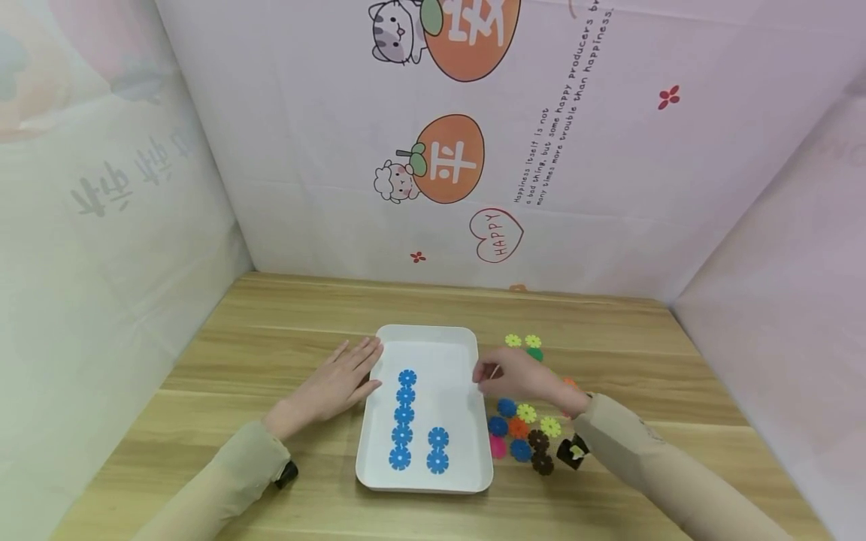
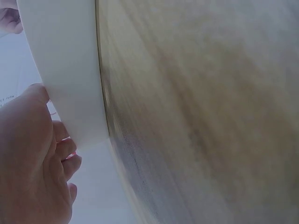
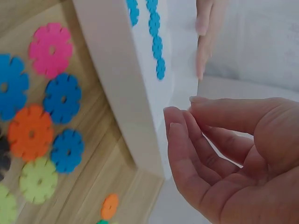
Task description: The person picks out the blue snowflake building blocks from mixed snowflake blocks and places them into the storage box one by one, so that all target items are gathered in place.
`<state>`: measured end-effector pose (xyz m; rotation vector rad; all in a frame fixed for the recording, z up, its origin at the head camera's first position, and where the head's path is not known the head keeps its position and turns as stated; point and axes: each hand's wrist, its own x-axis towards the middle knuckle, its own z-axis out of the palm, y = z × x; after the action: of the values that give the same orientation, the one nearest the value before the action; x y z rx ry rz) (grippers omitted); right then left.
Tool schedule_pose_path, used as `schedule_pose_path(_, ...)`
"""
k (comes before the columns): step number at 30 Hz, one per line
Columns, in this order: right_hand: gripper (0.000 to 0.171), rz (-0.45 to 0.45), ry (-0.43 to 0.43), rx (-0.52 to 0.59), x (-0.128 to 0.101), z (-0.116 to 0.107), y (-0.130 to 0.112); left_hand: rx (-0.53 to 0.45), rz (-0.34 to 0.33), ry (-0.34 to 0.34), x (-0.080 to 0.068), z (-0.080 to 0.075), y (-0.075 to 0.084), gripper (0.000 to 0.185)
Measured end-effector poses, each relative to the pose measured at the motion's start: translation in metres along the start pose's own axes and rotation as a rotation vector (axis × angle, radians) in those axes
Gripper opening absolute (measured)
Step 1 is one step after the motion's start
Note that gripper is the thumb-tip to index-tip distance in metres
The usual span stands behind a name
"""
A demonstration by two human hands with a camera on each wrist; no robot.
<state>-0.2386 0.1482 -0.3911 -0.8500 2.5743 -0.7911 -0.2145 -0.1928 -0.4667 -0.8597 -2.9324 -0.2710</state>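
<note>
- I see my left hand lying flat on the tabletop, fingers straight and released, its fingertips touching the left rim of the white tray.
- My right hand hovers at the right rim of the tray, fingers loosely curled toward the thumb; the right wrist view shows nothing between them.
- Inside the tray I count two rows of blue flower discs: five in the left row, two just right of it, near the front rim.
- The loose discs of mixed colours lie on the tabletop just right of the tray, under and near my right hand.
</note>
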Motion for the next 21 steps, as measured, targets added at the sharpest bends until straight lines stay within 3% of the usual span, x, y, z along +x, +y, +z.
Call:
schedule_pose_path(4, 0.003, -0.04, 0.036, -0.018, -0.007, -0.006, 0.021, -0.009, -0.003, -0.006, 0.0, -0.001, 0.001, 0.066)
schedule_pose_path(10, 0.007, 0.07, -0.009, 0.007, -0.015, -0.003, 0.044, -0.011, -0.001, -0.005, -0.001, -0.003, 0.002, 0.065)
schedule_pose_path(21, 0.024, 0.144, -0.032, 0.054, -0.017, 0.008, 0.056, -0.017, -0.019, -0.033, 0.0, -0.001, 0.0, 0.067)
